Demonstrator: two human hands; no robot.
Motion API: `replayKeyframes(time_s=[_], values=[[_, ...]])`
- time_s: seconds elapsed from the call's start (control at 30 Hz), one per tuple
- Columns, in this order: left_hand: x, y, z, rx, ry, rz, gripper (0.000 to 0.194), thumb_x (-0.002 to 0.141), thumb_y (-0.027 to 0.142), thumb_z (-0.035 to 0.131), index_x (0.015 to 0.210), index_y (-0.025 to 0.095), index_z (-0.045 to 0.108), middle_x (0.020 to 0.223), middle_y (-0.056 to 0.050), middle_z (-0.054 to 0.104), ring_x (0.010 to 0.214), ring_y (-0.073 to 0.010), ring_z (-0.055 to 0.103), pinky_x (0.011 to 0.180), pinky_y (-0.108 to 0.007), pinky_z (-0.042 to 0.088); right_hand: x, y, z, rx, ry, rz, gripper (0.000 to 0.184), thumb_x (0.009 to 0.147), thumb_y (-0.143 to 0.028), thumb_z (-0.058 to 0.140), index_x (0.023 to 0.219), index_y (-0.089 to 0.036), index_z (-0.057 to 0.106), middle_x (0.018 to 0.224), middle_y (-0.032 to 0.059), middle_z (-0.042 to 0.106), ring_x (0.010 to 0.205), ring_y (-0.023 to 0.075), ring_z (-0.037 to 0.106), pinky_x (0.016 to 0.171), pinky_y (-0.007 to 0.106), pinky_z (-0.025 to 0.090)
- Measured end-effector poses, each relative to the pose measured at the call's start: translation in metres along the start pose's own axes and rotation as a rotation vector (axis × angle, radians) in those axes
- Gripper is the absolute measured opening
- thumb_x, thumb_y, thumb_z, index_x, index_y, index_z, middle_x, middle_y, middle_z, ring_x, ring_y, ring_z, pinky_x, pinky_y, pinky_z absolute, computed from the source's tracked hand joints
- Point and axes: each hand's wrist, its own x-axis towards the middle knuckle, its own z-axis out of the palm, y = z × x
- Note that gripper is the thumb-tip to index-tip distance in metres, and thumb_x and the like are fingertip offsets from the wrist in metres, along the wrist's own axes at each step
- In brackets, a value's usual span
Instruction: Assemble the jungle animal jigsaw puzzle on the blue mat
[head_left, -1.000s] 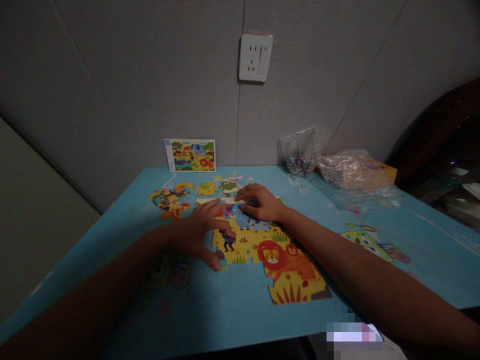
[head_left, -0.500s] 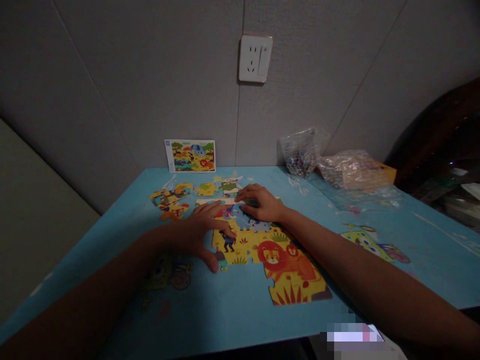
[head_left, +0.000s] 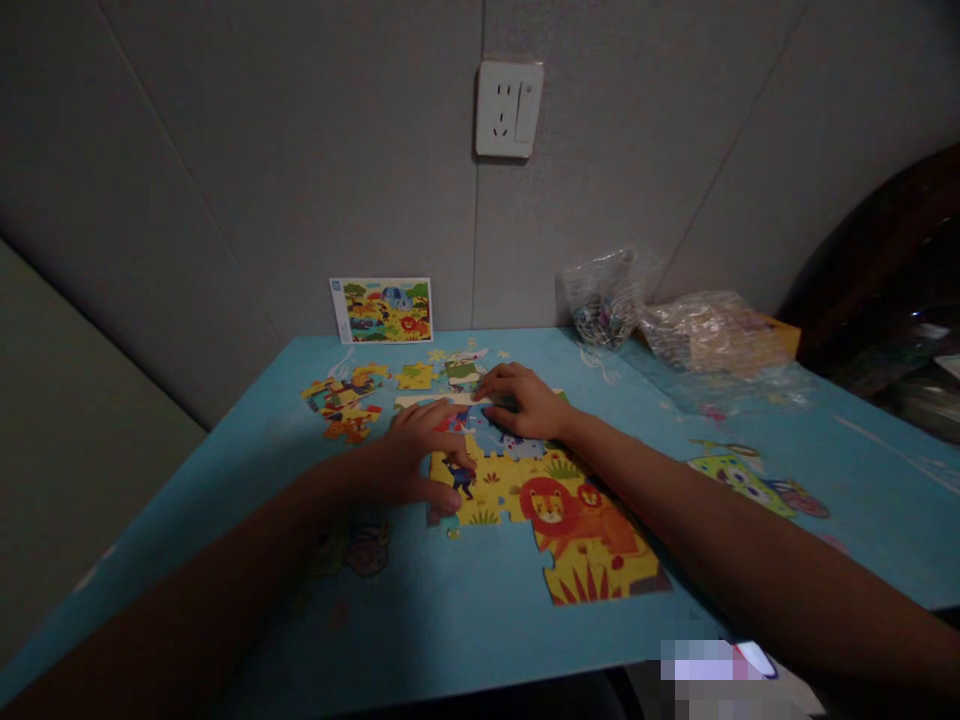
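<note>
A partly joined jigsaw puzzle [head_left: 495, 490] with lions, an elephant and yellow ground lies on the blue table. My left hand [head_left: 416, 460] rests at its left side, fingers spread toward the upper left pieces and the thumb over the lower left edge. At the top of the puzzle, my right hand [head_left: 529, 402] lies with bent fingers and its thumb apart on the elephant part. Whether either fingertip pinches a piece is hidden. Loose puzzle pieces [head_left: 349, 410] lie beyond my left hand. A yellow piece [head_left: 416, 376] and a green-and-white piece [head_left: 463, 373] lie farther back.
A picture card [head_left: 386, 312] of the animal scene leans on the wall below a socket [head_left: 509, 110]. Back right are a clear bag with small coloured things [head_left: 604, 315] and crumpled plastic wrap [head_left: 705, 330] by a yellow box [head_left: 786, 338]. The blue table [head_left: 465, 620] has printed cartoon figures.
My left thumb has drawn up and inward to the puzzle's lower left edge. My right hand stays nearly in place. The view has shifted slightly.
</note>
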Motion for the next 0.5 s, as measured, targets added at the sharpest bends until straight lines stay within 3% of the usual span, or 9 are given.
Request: replayKeyframes(time_s=[0.07, 0.2, 0.27, 0.4, 0.5], values=[[0.004, 0.001, 0.005, 0.006, 0.049, -0.018, 0.034, 0.071, 0.043, 0.087, 0.101, 0.028, 0.077, 0.157, -0.01, 0.042, 0.149, -0.0421, 0.028, 0.118, -0.063, 0.022, 0.001, 0.001, 0.001, 0.042, 0.02, 0.06, 0.031, 0.084, -0.029, 0.069, 0.112, -0.019, 0.072, 0.114, 0.0112, 0.066, 0.107, 0.0263, 0.061, 0.099, 0.045, 0.044], [0.012, 0.001, 0.017, 0.007, 0.142, -0.064, 0.021, 0.071, 0.033, 0.087, 0.088, 0.026, 0.077, 0.155, -0.009, 0.046, 0.145, -0.039, 0.036, 0.116, -0.063, 0.022, 0.01, 0.003, 0.005, 0.169, 0.107, 0.39, 0.062, 0.086, -0.038, 0.068, 0.14, -0.011, 0.051, 0.106, 0.011, 0.066, 0.086, 0.0204, 0.062, 0.083, 0.037, 0.05], [0.015, 0.001, 0.021, 0.005, 0.197, -0.078, 0.011, 0.075, 0.029, 0.084, 0.081, 0.024, 0.075, 0.152, -0.008, 0.05, 0.143, -0.0358, 0.041, 0.116, -0.061, 0.023, 0.017, 0.001, 0.008, 0.145, 0.105, 0.497, 0.069, 0.087, -0.041, 0.068, 0.145, -0.012, 0.045, 0.109, 0.0112, 0.066, 0.087, 0.0209, 0.063, 0.084, 0.037, 0.051], [0.019, 0.002, 0.022, -0.024, 0.252, -0.072, 0.009, 0.077, 0.026, 0.082, 0.072, 0.023, 0.074, 0.143, -0.005, 0.059, 0.136, -0.0321, 0.049, 0.115, -0.057, 0.027, 0.032, -0.009, 0.012, -0.103, 0.1, 0.554, 0.065, 0.088, -0.039, 0.063, 0.147, -0.017, 0.047, 0.132, 0.0164, 0.058, 0.109, 0.029, 0.063, 0.097, 0.045, 0.048], [0.02, 0.002, 0.019, -0.035, 0.271, -0.076, 0.007, 0.076, 0.026, 0.082, 0.073, 0.025, 0.076, 0.14, -0.004, 0.062, 0.134, -0.0318, 0.051, 0.116, -0.055, 0.028, 0.038, -0.015, 0.015, -0.262, 0.059, 0.443, 0.062, 0.089, -0.031, 0.058, 0.149, -0.023, 0.048, 0.151, 0.016, 0.045, 0.12, 0.0336, 0.058, 0.1, 0.049, 0.047]])
